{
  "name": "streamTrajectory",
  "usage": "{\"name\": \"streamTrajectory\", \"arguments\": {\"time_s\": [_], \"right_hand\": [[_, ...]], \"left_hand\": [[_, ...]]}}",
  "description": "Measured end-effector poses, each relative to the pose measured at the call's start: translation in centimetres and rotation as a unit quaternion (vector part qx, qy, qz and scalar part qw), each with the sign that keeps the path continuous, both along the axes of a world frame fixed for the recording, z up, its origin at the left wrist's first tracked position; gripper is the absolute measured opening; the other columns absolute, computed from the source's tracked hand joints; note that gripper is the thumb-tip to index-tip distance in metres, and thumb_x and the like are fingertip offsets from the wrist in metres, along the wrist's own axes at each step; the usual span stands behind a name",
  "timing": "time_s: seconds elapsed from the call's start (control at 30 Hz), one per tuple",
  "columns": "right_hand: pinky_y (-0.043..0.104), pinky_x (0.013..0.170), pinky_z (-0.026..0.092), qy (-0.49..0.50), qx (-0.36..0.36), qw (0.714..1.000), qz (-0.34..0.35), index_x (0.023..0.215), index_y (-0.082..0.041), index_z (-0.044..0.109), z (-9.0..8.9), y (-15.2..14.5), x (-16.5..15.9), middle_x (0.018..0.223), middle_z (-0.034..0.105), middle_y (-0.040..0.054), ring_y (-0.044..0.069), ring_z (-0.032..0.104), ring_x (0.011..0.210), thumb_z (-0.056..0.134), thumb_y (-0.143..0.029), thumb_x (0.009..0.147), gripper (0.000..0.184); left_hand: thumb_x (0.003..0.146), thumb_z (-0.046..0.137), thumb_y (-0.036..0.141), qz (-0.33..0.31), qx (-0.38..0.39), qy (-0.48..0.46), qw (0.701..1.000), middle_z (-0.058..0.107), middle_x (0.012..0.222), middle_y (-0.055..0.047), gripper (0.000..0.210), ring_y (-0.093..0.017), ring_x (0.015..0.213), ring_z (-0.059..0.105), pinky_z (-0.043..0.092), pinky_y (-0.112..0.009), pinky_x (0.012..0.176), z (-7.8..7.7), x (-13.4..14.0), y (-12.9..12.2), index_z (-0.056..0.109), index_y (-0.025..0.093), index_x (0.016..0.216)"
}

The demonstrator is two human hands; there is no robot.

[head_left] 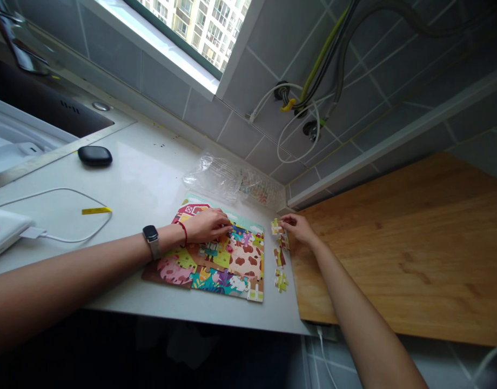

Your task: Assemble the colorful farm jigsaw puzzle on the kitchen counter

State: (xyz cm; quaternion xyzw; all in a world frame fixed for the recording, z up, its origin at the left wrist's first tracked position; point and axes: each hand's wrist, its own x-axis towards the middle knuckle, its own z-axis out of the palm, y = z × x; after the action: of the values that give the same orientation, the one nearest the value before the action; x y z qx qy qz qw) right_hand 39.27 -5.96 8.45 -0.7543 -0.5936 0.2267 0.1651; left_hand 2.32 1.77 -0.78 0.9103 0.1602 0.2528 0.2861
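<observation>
A colourful farm-picture jigsaw puzzle (246, 259) lies on the white countertop, with a brown-spotted cow, a pink pig and a red barn. My left hand (208, 225) rests on its upper part, thumb and fingers drawn together at the blue area; whatever is between the fingertips is hidden. To the right of the puzzle, my right hand (299, 228) pinches a yellowish puzzle piece (276, 226) by its edge. Below that hand, loose pieces form a column: a brown one (280, 257) and a green one (281, 281). Another piece is partly covered by my right fingers.
Crumpled clear plastic packaging (214, 175) lies behind the puzzle. A raised wooden board (402, 248) borders the counter on the right. At left are a black oval case (95, 155), a white device (7, 232) with a cable, and a sink (49, 102).
</observation>
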Motion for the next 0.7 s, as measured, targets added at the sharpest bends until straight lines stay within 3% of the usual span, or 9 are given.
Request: {"name": "streamTrajectory", "arguments": {"time_s": [0.13, 0.37, 0.57, 0.7], "right_hand": [[0.028, 0.064, 0.054, 0.043, -0.014, 0.999, 0.012, 0.111, -0.015, 0.074, 0.8, -0.3, -1.3, 0.08, 0.074, 0.0034, 0.017, 0.065, 0.069, 0.072, -0.045, 0.078, 0.045], [0.026, 0.063, 0.054, 0.095, -0.064, 0.992, 0.043, 0.098, -0.015, 0.077, 1.5, -1.2, -5.6, 0.084, 0.076, 0.0053, 0.015, 0.065, 0.067, 0.073, -0.044, 0.078, 0.035], [0.028, 0.069, 0.057, 0.166, -0.202, 0.947, 0.188, 0.097, -0.018, 0.078, 1.1, -5.0, -11.8, 0.087, 0.079, 0.0047, 0.017, 0.071, 0.072, 0.077, -0.042, 0.084, 0.027], [0.024, 0.065, 0.054, 0.151, -0.209, 0.937, 0.236, 0.088, -0.019, 0.077, 0.2, -6.9, -14.6, 0.087, 0.079, 0.004, 0.016, 0.071, 0.074, 0.077, -0.036, 0.086, 0.017]], "left_hand": [[0.106, 0.045, 0.04, -0.005, -0.006, -0.013, 1.0, 0.074, 0.088, -0.008, 0.04, -0.022, 0.086, 0.065, 0.047, -0.033, 0.081, 0.1, 0.0, 0.0, 0.073, 0.019, 0.086], [0.106, 0.046, 0.041, -0.01, -0.018, -0.004, 1.0, 0.074, 0.088, -0.009, 0.039, -0.022, 0.087, 0.065, 0.047, -0.033, 0.08, 0.1, -0.1, 0.1, 0.074, 0.019, 0.09], [0.106, 0.046, 0.042, -0.007, -0.018, -0.007, 1.0, 0.074, 0.088, -0.009, 0.041, -0.022, 0.085, 0.064, 0.047, -0.033, 0.08, 0.2, -0.2, 0.0, 0.075, 0.018, 0.089], [0.106, 0.047, 0.041, -0.008, -0.013, 0.009, 1.0, 0.074, 0.089, -0.008, 0.039, -0.021, 0.087, 0.064, 0.047, -0.032, 0.081, 0.3, -0.2, 0.0, 0.074, 0.018, 0.09]]}}
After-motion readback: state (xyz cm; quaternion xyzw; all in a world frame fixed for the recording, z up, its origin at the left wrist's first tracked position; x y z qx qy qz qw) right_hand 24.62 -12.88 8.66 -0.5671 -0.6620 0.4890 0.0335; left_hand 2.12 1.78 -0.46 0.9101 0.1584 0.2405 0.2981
